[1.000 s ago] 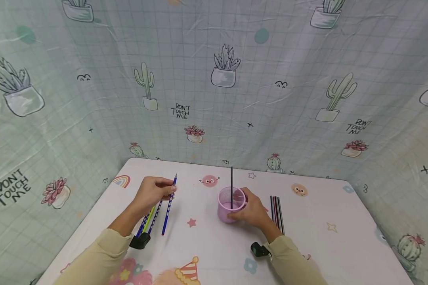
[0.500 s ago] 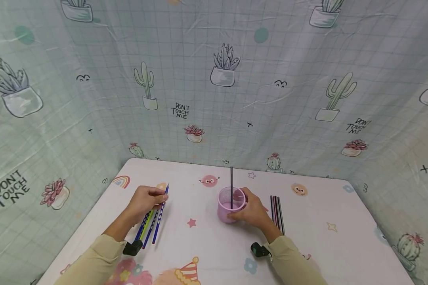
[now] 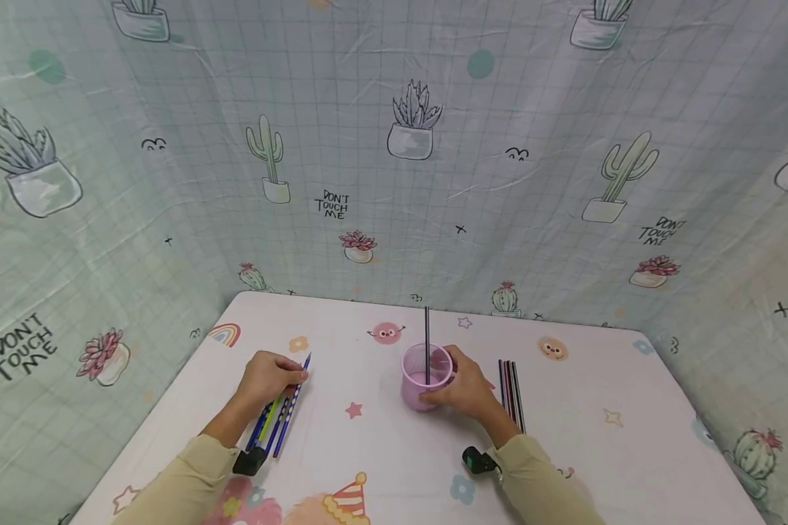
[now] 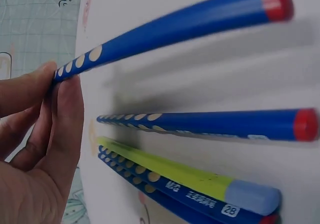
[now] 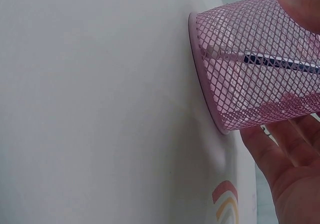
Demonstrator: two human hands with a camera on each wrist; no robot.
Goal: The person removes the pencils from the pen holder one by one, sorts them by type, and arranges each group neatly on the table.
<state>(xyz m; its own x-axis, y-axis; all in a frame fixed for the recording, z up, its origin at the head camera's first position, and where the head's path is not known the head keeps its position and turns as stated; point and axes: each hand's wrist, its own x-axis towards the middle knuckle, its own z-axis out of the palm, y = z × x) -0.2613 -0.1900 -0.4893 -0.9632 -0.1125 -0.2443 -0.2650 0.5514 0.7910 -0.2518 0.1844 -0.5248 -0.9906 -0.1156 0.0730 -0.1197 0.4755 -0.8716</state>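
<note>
My left hand (image 3: 267,380) pinches a blue pencil (image 4: 180,24) between thumb and fingertips. Its red end points toward me, and in the left wrist view it stands apart from the others. Beneath, another blue pencil (image 4: 225,125) lies on the table beside a lime-green pencil (image 4: 200,176) and one more blue pencil (image 4: 187,193) with pale dots. With thumb and fingers round its side, my right hand (image 3: 465,386) holds a pink mesh pencil cup (image 3: 412,395) upright on the table. One dark striped pencil (image 3: 427,328) stands inside it, its lower end visible through the mesh.
To the right of the cup, several dark striped pencils (image 3: 511,394) lie in a row, partly hidden by the right forearm. A white patterned cloth covers the table (image 3: 381,452). Behind it hangs a cactus-print curtain (image 3: 460,182). Black wrist cameras sit at each sleeve.
My left hand has moved left and down toward the other pencils, still pinching the blue pencil, which now lies closer alongside them. The right hand and cup have stayed put.
</note>
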